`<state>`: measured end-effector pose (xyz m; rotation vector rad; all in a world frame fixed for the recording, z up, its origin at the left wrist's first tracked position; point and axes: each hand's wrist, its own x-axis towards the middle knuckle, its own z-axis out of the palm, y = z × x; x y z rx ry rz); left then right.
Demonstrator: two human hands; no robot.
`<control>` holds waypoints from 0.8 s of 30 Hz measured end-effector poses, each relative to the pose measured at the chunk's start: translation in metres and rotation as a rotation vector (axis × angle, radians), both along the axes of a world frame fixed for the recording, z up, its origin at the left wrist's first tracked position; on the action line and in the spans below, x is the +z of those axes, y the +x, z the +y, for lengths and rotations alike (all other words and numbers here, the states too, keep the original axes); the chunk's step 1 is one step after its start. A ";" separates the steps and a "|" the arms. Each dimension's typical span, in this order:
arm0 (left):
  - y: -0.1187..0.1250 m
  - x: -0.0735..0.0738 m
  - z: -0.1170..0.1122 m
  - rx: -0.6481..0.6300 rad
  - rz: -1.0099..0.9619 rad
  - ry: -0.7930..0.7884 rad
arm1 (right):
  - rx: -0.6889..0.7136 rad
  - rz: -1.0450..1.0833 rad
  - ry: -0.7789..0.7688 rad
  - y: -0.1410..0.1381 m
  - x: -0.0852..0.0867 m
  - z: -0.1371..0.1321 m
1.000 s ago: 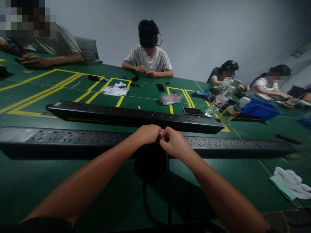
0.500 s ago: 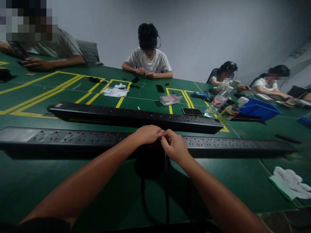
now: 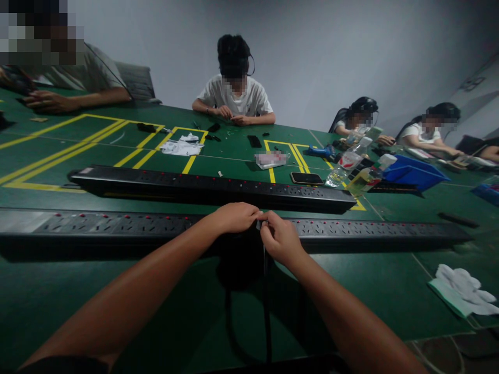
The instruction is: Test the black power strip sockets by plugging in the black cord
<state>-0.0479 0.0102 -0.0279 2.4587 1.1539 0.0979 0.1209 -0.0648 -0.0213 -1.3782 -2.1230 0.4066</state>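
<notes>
My left hand (image 3: 235, 217) and my right hand (image 3: 279, 239) meet fingertip to fingertip over the middle of a long black power strip (image 3: 117, 224) that runs across the green table (image 3: 128, 291). Both hands are closed in a pinch on a small dark thing between them, too small to name. A black cable (image 3: 266, 311) hangs from that spot down toward me. A second black power strip (image 3: 187, 187) lies parallel just behind the first.
A phone (image 3: 306, 178), plastic bottles (image 3: 351, 162), a blue bin (image 3: 415, 175) and white paper scraps (image 3: 181, 147) lie farther back. White gloves on a green pad (image 3: 463, 295) sit at the right. Several seated people work around the far edge; yellow lines mark the table.
My hands have stayed together at the same spot on the near strip, with small finger movement. The view has shifted slightly.
</notes>
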 end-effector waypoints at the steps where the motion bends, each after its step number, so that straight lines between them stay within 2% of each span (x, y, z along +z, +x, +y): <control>1: 0.000 -0.001 0.000 0.001 0.003 0.004 | 0.001 0.000 0.002 0.000 0.000 0.000; 24: 0.000 -0.005 0.001 0.014 0.013 0.032 | -0.007 -0.030 0.010 0.000 -0.001 -0.001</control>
